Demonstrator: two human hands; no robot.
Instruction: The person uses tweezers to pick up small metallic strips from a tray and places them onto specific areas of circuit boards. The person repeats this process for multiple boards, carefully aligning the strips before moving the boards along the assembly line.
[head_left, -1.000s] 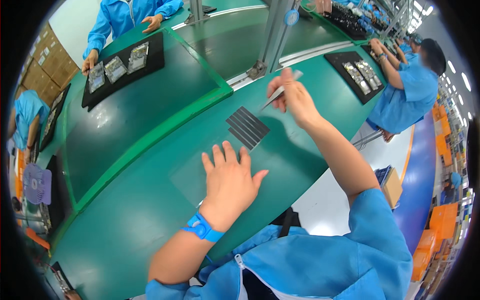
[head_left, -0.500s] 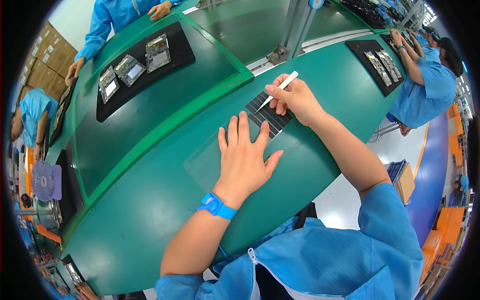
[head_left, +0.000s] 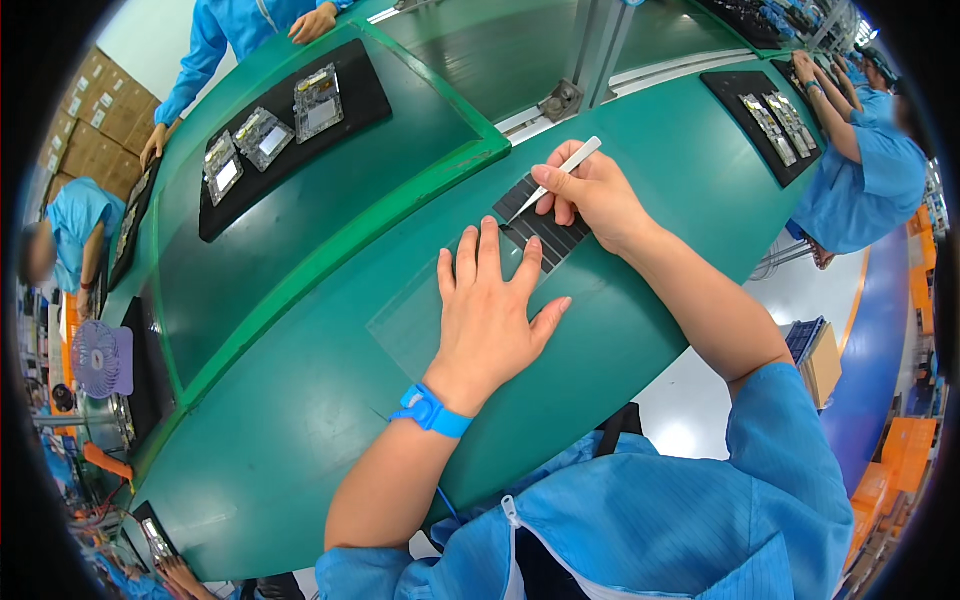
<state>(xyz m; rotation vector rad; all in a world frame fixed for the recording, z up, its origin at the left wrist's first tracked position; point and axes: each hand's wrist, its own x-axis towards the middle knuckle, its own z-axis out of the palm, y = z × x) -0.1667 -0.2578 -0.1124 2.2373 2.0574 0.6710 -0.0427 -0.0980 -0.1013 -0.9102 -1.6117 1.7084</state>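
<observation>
Three circuit boards (head_left: 263, 138) at ten o'clock from left hand (head_left: 488, 330). Clear sheet (head_left: 400, 330) at nine, partly under that hand, which lies palm-down, fingers spread, grasping nothing visible. Black strips (head_left: 545, 230) at one o'clock: probably light, thin, easily creased; best nipped by one end. White tweezers (head_left: 574, 160) pinched in right hand (head_left: 595, 200), past one; tip contact unclear. Two long boards (head_left: 768, 130) at two.

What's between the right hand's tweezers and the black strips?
Nothing visible. The tweezers in the right hand point down at the strips, tip unobstructed; contact can't be told. The left hand is close by, its index fingertip at the strips' near edge, not under the tip.
</observation>
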